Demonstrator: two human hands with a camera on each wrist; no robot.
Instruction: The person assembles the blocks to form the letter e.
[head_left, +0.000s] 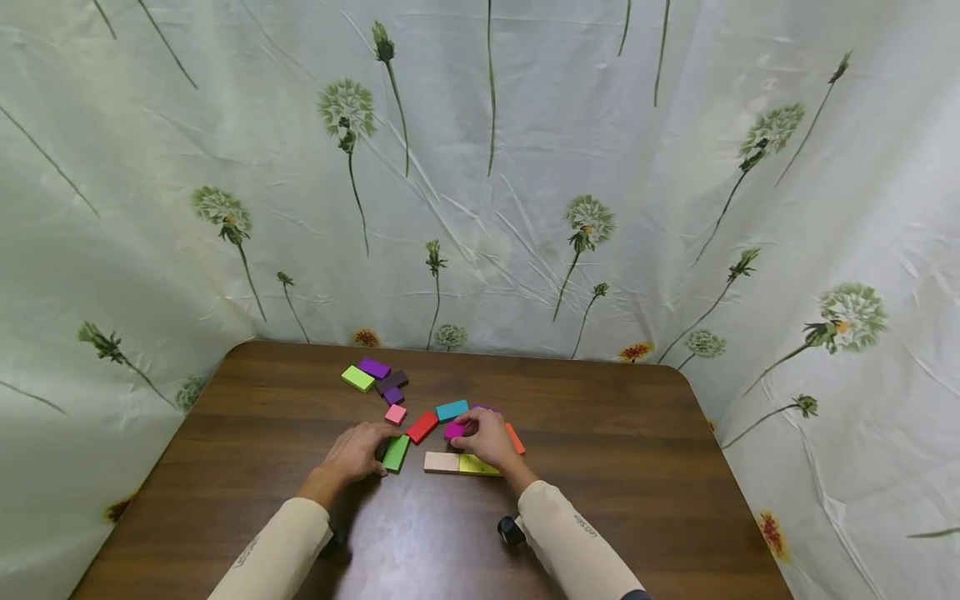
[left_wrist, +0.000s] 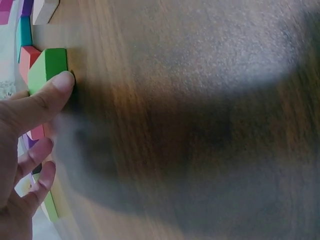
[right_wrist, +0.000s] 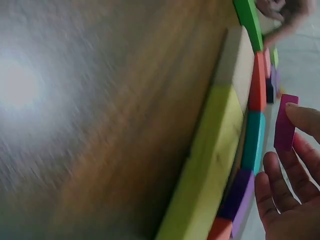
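Two hands among coloured blocks on a brown table.
The right hand (head_left: 489, 439) pinches a magenta block (right_wrist: 286, 123), raised near the teal block (head_left: 452, 410); the left hand (head_left: 357, 451) grips the green block (head_left: 396, 455) just beside the red block (head_left: 422, 427).

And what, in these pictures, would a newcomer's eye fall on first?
Probably the red block, bright against the dark wooden table between the right hand, pinching a magenta block, and the left hand, holding a green block. After that, perhaps the large flower-printed cloth that fills the background beyond the table.
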